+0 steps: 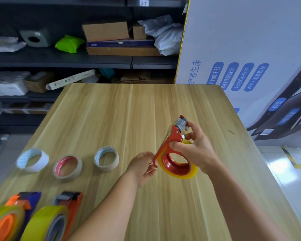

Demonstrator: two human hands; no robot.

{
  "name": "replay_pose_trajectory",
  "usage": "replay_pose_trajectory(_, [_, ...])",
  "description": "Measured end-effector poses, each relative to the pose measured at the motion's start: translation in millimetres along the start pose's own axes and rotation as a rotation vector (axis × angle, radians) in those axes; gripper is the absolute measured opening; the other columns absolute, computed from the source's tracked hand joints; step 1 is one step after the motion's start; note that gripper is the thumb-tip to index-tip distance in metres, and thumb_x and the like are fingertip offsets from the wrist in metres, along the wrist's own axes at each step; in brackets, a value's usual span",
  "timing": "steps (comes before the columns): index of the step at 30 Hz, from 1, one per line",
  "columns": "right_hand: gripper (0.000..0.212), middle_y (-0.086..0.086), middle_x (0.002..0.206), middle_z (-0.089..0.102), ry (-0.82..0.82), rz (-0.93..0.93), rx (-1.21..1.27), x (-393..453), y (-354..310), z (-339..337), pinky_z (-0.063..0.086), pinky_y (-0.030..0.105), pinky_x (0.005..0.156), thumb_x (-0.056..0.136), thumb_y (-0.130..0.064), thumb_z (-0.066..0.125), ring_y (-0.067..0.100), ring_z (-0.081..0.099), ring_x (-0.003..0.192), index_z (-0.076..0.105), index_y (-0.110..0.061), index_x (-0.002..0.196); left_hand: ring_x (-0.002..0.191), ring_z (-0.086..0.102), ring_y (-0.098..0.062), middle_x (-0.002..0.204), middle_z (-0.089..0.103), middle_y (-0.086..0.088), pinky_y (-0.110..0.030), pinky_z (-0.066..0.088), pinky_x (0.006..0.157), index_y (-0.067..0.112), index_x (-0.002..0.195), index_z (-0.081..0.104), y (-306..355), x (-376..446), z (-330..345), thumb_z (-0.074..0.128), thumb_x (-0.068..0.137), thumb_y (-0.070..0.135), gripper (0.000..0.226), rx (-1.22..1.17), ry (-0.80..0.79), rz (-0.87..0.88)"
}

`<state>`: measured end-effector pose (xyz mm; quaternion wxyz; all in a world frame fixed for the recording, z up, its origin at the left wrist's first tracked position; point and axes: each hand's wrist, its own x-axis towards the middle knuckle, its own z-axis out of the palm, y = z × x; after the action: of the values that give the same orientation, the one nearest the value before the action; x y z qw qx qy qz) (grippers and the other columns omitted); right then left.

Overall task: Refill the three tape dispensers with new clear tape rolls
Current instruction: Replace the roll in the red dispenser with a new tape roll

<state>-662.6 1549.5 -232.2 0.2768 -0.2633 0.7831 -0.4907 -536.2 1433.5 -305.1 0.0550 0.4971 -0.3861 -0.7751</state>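
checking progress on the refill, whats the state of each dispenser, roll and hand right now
red dispenser: held above the table, yellowish roll mounted
right hand: grips the red dispenser
left hand: open, fingers at the dispenser's lower tip
two orange dispensers: lying on the table, rolls mounted
three rolls: on the table, nearly empty

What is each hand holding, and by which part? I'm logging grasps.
The right hand holds the red dispenser by its frame, above the roll. The left hand is open beside its handle, gripping nothing.
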Motion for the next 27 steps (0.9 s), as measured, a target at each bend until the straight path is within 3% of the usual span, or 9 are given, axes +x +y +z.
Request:
replay_pose_trajectory(4, [0.056,-0.001,0.100,0.059,-0.026,-0.018,0.024,1,-6,3,0.057,0.036,0.076,0.068,-0.023,0.080,0.020,0.068,0.090,0.045,-0.058,0.094,0.081,0.054,-0.015,0.080,0.063,0.002,-0.027,0.048,0.077,0.026,0.082,0.070,-9,-13,-1,0.057,0.090,0.024,0.015,0.115,0.096,0.162])
replay_pose_trajectory(7, [0.056,0.002,0.098,0.061,-0.015,-0.014,0.038,4,-6,6,0.058,0.040,0.079,0.066,-0.025,0.081,0.023,0.069,0.087,0.051,-0.050,0.106,0.105,0.054,-0.014,0.108,0.060,0.007,-0.028,0.044,0.087,0.039,0.075,0.070,-18,-24,-7,0.041,0.097,0.040,0.036,0.358,0.152,0.365])
replay_pose_trajectory(9, [0.060,0.003,0.096,0.060,-0.007,-0.006,0.036,5,-7,8,0.058,0.040,0.077,0.065,-0.026,0.081,0.023,0.068,0.085,0.050,-0.040,0.114,0.120,0.048,-0.006,0.128,0.052,0.015,-0.018,0.038,0.086,0.039,0.084,0.066,-26,-32,-10,0.042,0.097,0.042,0.028,0.406,0.091,0.467])
replay_pose_trajectory(11, [0.059,0.001,0.093,0.060,-0.001,-0.006,0.034,5,-7,11,0.058,0.038,0.075,0.065,-0.027,0.081,0.020,0.067,0.082,0.049,-0.038,0.113,0.126,0.043,0.002,0.135,0.047,0.021,-0.017,0.034,0.095,0.045,0.100,0.064,-35,-36,-13,0.059,0.088,0.045,0.013,0.381,0.002,0.488])
replay_pose_trajectory(13, [0.061,0.000,0.091,0.062,0.010,-0.002,0.025,3,-5,16,0.058,0.038,0.075,0.063,-0.033,0.081,0.019,0.068,0.081,0.048,-0.039,0.114,0.126,0.045,0.006,0.133,0.053,0.021,-0.026,0.034,0.104,0.048,0.119,0.057,-47,-35,-14,0.071,0.074,0.043,0.048,0.332,-0.094,0.522])
replay_pose_trajectory(15, [0.066,-0.004,0.087,0.061,0.023,-0.004,0.015,1,-4,21,0.058,0.042,0.077,0.062,-0.038,0.080,0.019,0.068,0.080,0.044,-0.043,0.118,0.124,0.051,0.004,0.134,0.056,0.018,-0.029,0.040,0.102,0.041,0.128,0.053,-58,-37,-9,0.077,0.072,0.032,0.062,0.191,-0.147,0.518])
replay_pose_trajectory(19, [0.090,-0.004,0.086,0.060,0.012,-0.073,-0.043,-5,-1,29,0.058,0.038,0.073,0.067,-0.044,0.080,0.019,0.068,0.076,0.022,-0.059,0.134,0.125,0.054,-0.009,0.126,0.062,0.011,-0.041,0.045,0.103,0.036,0.119,0.061,-76,-34,-1,0.080,0.065,0.024,0.058,-0.014,-0.054,0.537])
replay_pose_trajectory(23, [0.064,-0.009,0.080,0.064,-0.032,-0.103,-0.139,-6,3,36,0.057,0.041,0.074,0.074,-0.050,0.071,0.019,0.068,0.071,0.034,-0.060,0.125,0.114,0.062,-0.010,0.127,0.062,0.001,-0.026,0.055,0.080,0.024,0.117,0.061,-87,-40,5,0.081,0.062,0.021,0.059,-0.184,-0.023,0.508])
replay_pose_trajectory(27, [0.055,-0.013,0.082,0.063,-0.045,-0.066,-0.173,-12,4,41,0.056,0.035,0.069,0.078,-0.053,0.067,0.016,0.068,0.072,0.038,-0.058,0.125,0.119,0.060,-0.017,0.132,0.057,-0.002,-0.037,0.055,0.090,0.021,0.125,0.057,-98,-45,5,0.083,0.062,0.032,0.069,-0.214,-0.001,0.473])
